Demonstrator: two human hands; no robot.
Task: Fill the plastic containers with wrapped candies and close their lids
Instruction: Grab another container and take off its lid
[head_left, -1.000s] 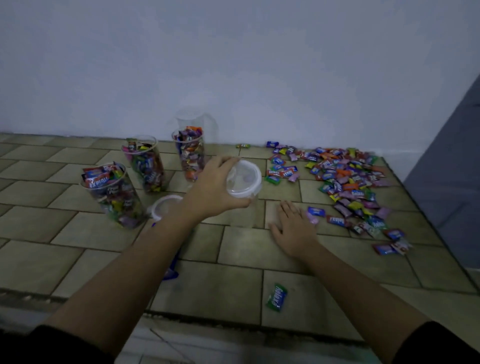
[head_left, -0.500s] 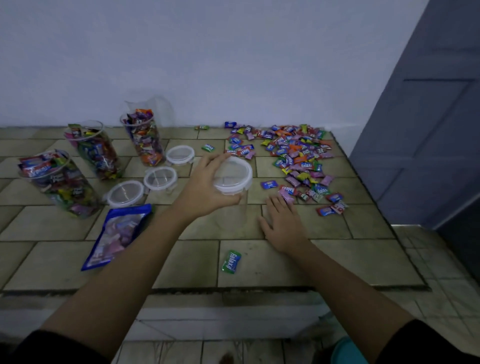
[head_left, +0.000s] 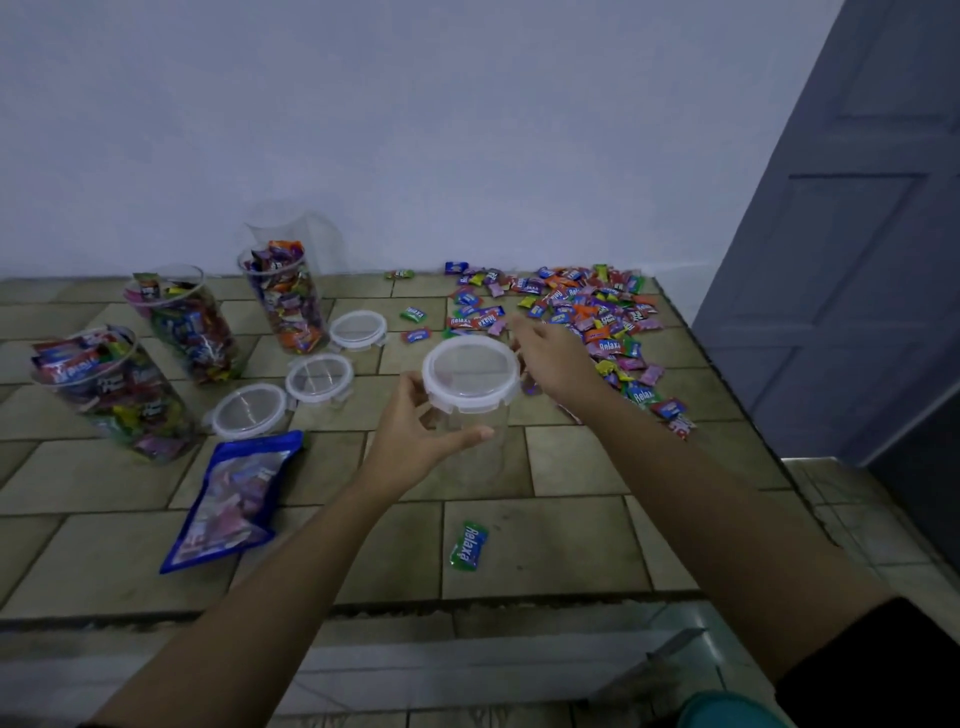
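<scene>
From the head camera, a clear lidded container (head_left: 480, 448) sits at the middle of the tiled worktop (head_left: 571, 540), with no candy inside it and its white-rimmed lid (head_left: 470, 370) on top. The left hand (head_left: 415, 439) grips its wall just under the lid, fingers curled round the left side and thumb laid across the front. The right hand (head_left: 553, 358) is at the lid's right edge, back of the hand up. Its fingertips are blurred, so I cannot tell whether it grips anything.

To the left of the lidded container stand three open containers, each packed to the brim with wrapped candies: the near container (head_left: 111, 397), the middle container (head_left: 184, 325) and the far container (head_left: 285, 299). Between these and the lidded container lie three loose lids (head_left: 319, 378), flat on the worktop. Nearer the camera and left of it lies a blue bag (head_left: 234, 499) with candies inside. Just in front of it lies a single green candy (head_left: 468, 545). To the right of it and beyond spreads the candy pile (head_left: 587, 312), reaching the wall (head_left: 467, 130).
</scene>
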